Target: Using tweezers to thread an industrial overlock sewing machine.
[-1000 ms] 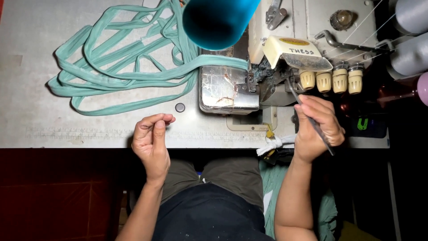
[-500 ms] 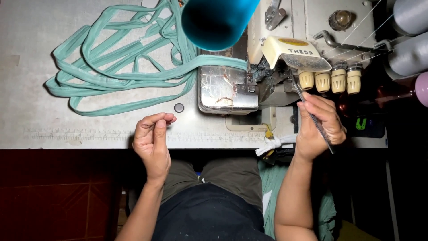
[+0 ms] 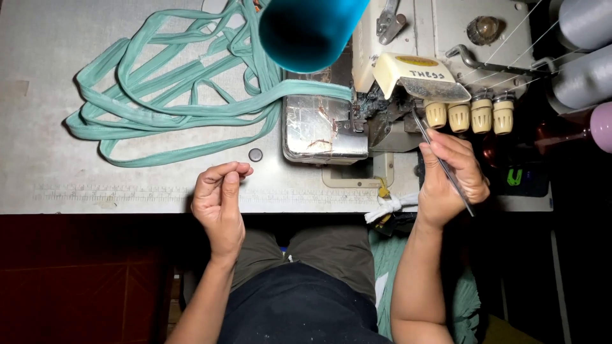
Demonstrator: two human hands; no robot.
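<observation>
Metal tweezers (image 3: 444, 167) are pinched in the right hand (image 3: 449, 178), fingers closed round the shaft. Tip points up toward the sewing machine (image 3: 408, 76); it ends just below the machine's cream front cover (image 3: 414, 75), beside the row of cream tension knobs (image 3: 468, 113). Whether the tip touches the machine, cannot tell.

Left hand (image 3: 220, 200) sits at the front edge of the desk (image 3: 38, 172), left of the machine and well apart from it. Fingers curled narrow, thumb and forefinger tips meeting at the top. Whether anything lies between them, e.g. a thread, cannot tell: too small to see. A small dark round button (image 3: 255, 154) lies on the desk just above this hand, between it and the machine's metal plate (image 3: 322, 130).

Teal fabric strip (image 3: 166, 95) lies in loose loops on the desk left of the machine. One run crosses the top of the metal plate and ends at the needle area. A large blue cone-shaped thing (image 3: 309, 28), out of focus, hangs close to the camera above the plate.

Right of the machine: grey thread cones (image 3: 583, 57) and one pink spool (image 3: 600, 126), thin threads running from them across the machine top. White knotted cloth (image 3: 390, 207) hangs at the desk edge below the machine.
</observation>
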